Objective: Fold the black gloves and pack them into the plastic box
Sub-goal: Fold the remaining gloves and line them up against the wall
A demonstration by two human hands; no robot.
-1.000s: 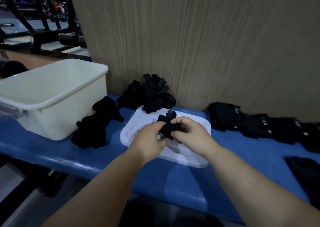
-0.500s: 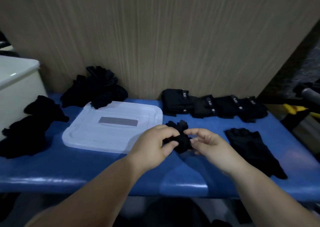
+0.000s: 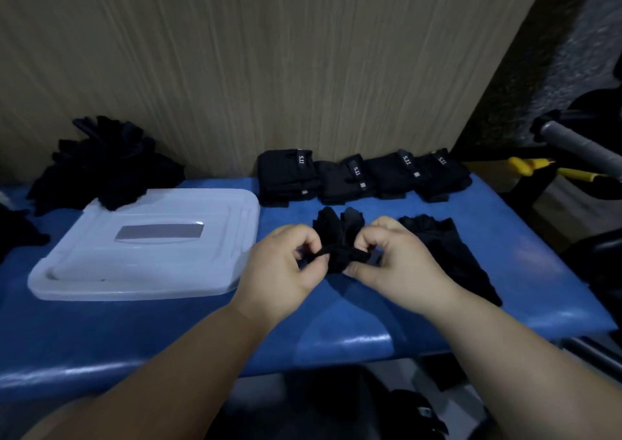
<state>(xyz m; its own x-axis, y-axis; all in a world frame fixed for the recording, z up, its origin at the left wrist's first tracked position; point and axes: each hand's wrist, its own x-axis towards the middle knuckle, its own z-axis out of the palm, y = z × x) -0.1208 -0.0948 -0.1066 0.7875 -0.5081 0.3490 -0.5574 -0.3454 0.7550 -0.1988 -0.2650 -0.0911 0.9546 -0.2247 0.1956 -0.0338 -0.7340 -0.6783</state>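
Black glove (image 3: 338, 237) sits bunched between the two hands just above the blue padded bench (image 3: 202, 332), its finger ends sticking up away from the person and its cuff end pulled into a narrow band across the gap between the fists; the left hand (image 3: 281, 271) pinches the left end of that band with thumb and curled fingers closed on the fabric, and the right hand (image 3: 393, 261) grips the right end in the same way, so both hands are clamped on the one glove, close together but not touching each other. Both bare forearms reach in from the near edge of the bench. Just right of the right hand a flat black glove (image 3: 451, 254) lies spread on the blue surface, fingers pointing away. To the left of the hands a translucent plastic lid (image 3: 101, 271) rests flat on the bench, with a grey rectangular label (image 3: 160, 231) at its middle. Farther back, against the wood-grain wall panel (image 3: 269, 52), a row of folded black gloves (image 3: 363, 177) stands side by side, each showing a small white logo tab. At the far left, a loose heap of unfolded black gloves (image 3: 104, 163) lies at the lid's far corner, partly overlapping it. More dark fabric (image 3: 16, 234) shows at the left edge. Off the bench's right end, yellow handles (image 3: 525, 167) and a grey bar (image 3: 579, 147) appear in the background
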